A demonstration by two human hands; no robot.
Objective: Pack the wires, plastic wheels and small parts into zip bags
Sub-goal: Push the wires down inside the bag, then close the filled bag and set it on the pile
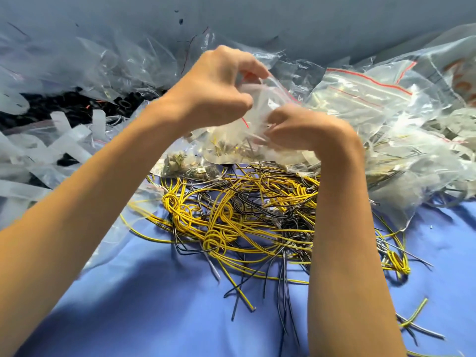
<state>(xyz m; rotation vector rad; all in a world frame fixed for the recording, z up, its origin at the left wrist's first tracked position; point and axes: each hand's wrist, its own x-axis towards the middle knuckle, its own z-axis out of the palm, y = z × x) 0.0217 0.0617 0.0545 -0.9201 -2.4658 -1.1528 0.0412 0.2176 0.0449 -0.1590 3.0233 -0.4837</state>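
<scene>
Blue cloth surface (159,305) under tangled wires (231,217), zip bags (360,99).

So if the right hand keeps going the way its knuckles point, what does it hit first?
The right hand points up and left, so it would likely meet the zip bag it already pinches, then the left hand just beyond; depth is unclear.

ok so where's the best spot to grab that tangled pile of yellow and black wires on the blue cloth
Probably one of the knotted yellow loops on the left of the tangled pile of yellow and black wires, coming from above and the near left. The loops bunch thickly there and stand up off the blue cloth, and that side lies open, while the right forearm crosses the pile's right side.
</scene>
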